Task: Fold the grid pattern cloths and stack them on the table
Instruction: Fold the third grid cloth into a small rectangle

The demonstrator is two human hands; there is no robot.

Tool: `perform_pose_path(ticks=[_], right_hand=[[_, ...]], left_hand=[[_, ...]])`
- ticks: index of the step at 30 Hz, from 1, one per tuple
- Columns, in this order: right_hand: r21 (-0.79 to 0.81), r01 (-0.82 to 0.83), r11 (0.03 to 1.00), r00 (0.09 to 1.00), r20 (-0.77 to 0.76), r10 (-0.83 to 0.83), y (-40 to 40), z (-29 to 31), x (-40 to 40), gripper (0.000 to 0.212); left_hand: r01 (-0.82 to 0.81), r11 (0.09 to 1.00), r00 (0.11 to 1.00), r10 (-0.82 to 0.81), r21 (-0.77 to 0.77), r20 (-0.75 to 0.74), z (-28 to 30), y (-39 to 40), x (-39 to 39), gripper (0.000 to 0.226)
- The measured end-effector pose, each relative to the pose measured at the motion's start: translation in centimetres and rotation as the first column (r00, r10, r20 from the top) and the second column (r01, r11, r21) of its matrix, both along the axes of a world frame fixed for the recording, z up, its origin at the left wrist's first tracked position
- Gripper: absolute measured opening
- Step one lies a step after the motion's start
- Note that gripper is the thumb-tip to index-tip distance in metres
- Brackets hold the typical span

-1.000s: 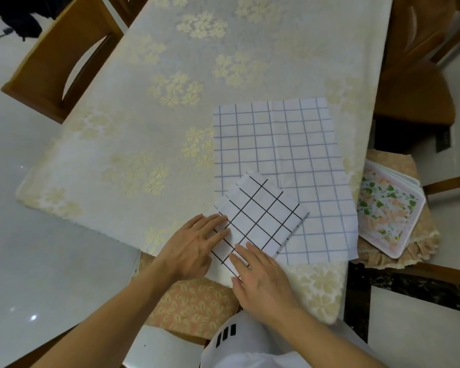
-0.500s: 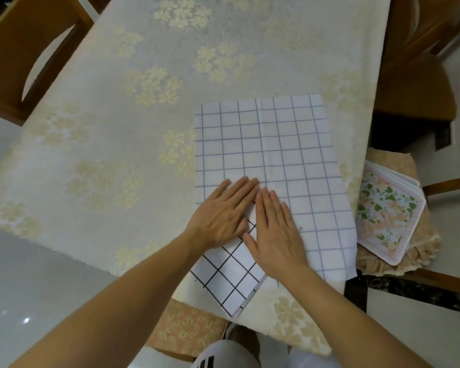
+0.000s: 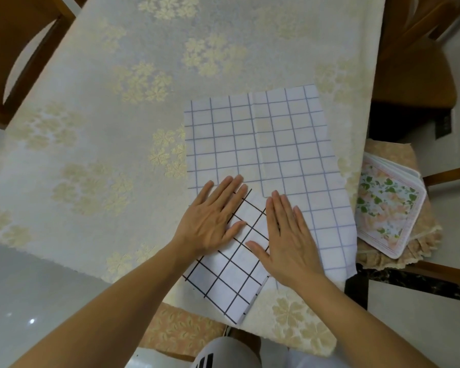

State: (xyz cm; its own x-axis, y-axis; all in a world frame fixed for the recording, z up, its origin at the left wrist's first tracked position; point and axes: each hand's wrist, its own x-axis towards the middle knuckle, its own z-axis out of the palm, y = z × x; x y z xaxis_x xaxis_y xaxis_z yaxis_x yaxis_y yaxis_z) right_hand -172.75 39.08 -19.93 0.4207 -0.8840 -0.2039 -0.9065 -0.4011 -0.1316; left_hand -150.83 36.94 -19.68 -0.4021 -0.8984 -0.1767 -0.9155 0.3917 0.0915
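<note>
Head view: the table [image 3: 170,75] wears a cream floral tablecloth, with wooden chairs [image 3: 414,62] around it on pale glossy floor. Left hand [image 3: 213,221] and right hand [image 3: 290,235] press flat, fingers straight, on a folded black-grid cloth [image 3: 229,282] at the near edge, overlapping a larger, seemingly unfolded blue-grid cloth [image 3: 263,144].

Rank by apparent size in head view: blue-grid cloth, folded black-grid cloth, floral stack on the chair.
1. blue-grid cloth, clearly largest.
2. folded black-grid cloth, partly hidden under both hands.
3. floral stack, smallest, though it lies lower, so the margin is unsure.
</note>
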Motion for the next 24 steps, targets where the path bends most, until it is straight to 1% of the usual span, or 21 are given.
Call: perform_pose_path(ticks=[3,6,9,11,13,18,21,24], right_hand=[[0.007,-0.002,1.0,1.0,-0.01,0.002,-0.1,0.1,-0.2,0.094],[0.025,0.0,1.0,1.0,-0.015,0.0,0.3,0.9,0.1,0.095],[0.009,-0.062,0.998,0.997,0.055,0.061,1.9,1.1,1.1,0.097],[0.018,-0.092,0.996,0.992,0.088,0.09,3.2,0.9,1.9,0.097],[0.034,-0.09,0.995,0.993,0.081,0.087,4.1,0.6,2.4,0.097],[0.032,-0.11,0.993,0.993,0.051,0.109,4.3,0.1,2.1,0.096],[0.052,-0.112,0.992,0.992,0.058,0.109,5.0,0.9,2.4,0.099],[0.045,-0.166,0.985,0.983,0.081,0.162,6.4,1.0,2.8,0.099]], left_hand=[[-0.006,1.0,1.0,0.006,-0.007,0.005,0.1,0.1,0.0,0.072],[-0.063,0.998,0.998,0.063,-0.015,0.002,0.9,0.9,-0.2,0.074],[-0.097,0.995,0.995,0.096,-0.034,-0.036,1.3,3.7,-0.4,0.074],[-0.103,0.995,0.993,0.102,-0.016,-0.057,1.0,6.0,-0.4,0.073],[-0.115,0.993,0.993,0.115,0.0,-0.03,0.3,7.6,-0.3,0.072],[-0.14,0.99,0.99,0.14,0.008,0.006,0.0,8.1,-0.5,0.072],[-0.183,0.983,0.983,0.184,0.013,-0.026,0.4,8.3,-0.3,0.073],[-0.22,0.976,0.975,0.22,0.003,-0.04,0.3,8.9,-0.2,0.072]])
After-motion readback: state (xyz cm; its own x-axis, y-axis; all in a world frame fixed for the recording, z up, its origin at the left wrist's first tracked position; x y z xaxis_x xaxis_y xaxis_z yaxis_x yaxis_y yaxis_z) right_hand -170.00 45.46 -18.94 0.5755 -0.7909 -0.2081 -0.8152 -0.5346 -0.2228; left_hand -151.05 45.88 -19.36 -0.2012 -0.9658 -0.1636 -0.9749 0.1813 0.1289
